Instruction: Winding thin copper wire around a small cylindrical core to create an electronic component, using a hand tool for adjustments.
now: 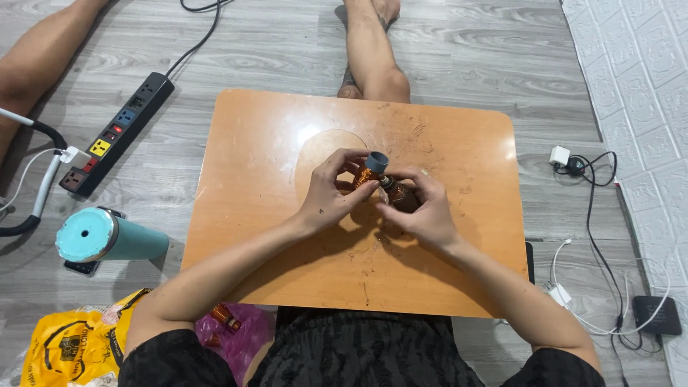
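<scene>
Close to me I see a yellow bag [68,347] and a pink bag [233,333] on the floor. Over the small orange table [459,287] my two hands meet. My left hand [331,195] is curled shut around a shiny orange bottle [365,177] with a gray cap [377,160]. My right hand [421,208] is curled shut around a small dark bottle [400,195]. The two bottles touch, just above the middle of the table. To the left a teal cup [107,236] lies on its side. Farther off is a black power strip [118,132]. On the right are white chargers and wires [573,161].
</scene>
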